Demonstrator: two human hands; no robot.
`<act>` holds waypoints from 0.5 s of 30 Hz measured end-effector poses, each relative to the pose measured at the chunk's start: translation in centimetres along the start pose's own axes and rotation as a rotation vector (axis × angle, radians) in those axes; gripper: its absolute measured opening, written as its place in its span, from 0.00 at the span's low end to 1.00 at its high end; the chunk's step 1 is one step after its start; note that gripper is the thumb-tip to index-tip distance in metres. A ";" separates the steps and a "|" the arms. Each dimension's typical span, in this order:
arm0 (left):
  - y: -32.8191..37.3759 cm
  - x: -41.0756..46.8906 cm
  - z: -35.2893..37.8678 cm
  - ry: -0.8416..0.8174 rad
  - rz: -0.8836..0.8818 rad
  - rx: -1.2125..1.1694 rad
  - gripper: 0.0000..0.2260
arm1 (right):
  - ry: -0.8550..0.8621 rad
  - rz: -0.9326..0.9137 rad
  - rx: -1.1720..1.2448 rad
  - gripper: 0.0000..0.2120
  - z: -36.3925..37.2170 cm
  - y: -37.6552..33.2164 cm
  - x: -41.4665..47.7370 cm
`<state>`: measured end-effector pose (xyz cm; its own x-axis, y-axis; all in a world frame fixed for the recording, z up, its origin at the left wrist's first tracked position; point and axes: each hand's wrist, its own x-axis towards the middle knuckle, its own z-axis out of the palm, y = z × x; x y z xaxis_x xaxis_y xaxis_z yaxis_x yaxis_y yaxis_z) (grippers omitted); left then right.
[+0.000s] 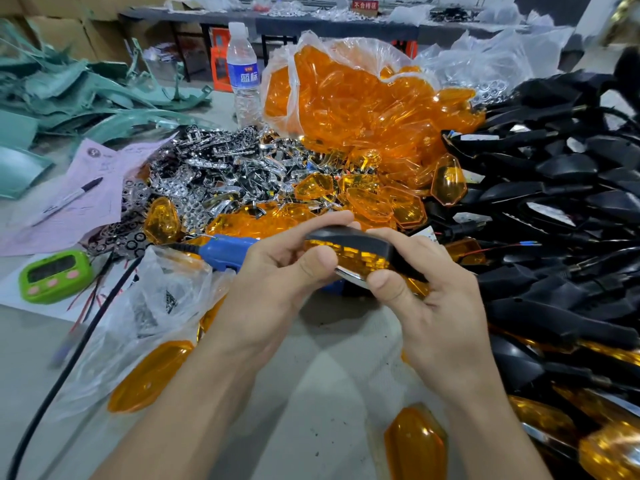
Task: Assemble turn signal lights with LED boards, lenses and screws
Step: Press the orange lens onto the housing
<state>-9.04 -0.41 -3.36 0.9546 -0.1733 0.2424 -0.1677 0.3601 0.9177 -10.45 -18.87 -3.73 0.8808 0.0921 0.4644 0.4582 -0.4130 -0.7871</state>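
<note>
A pale grey surface [311,393] fronts a long dark table [346,28] bearing a red sign [364,5], cardboard boxes [69,32] at far left, orange stools [220,69] beneath.

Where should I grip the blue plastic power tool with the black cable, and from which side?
Probably the thick body of the blue plastic power tool, from above: it lies level, the black cable leaves its left end, and the left hand, holding the amber turn signal light, hides its other end.
</note>
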 end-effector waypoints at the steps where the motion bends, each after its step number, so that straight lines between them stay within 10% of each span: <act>1: 0.1 0.0 0.0 0.000 0.008 0.002 0.24 | 0.000 0.003 0.019 0.17 0.0 0.0 0.0; 15: 0.0 -0.7 0.2 0.163 0.139 0.230 0.16 | -0.038 0.003 0.053 0.15 0.8 0.2 -0.2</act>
<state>-9.73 -0.54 -3.48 0.9424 0.0185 0.3341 -0.3330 0.1499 0.9309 -10.44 -18.30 -4.33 0.8857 0.1259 0.4468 0.4602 -0.3644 -0.8096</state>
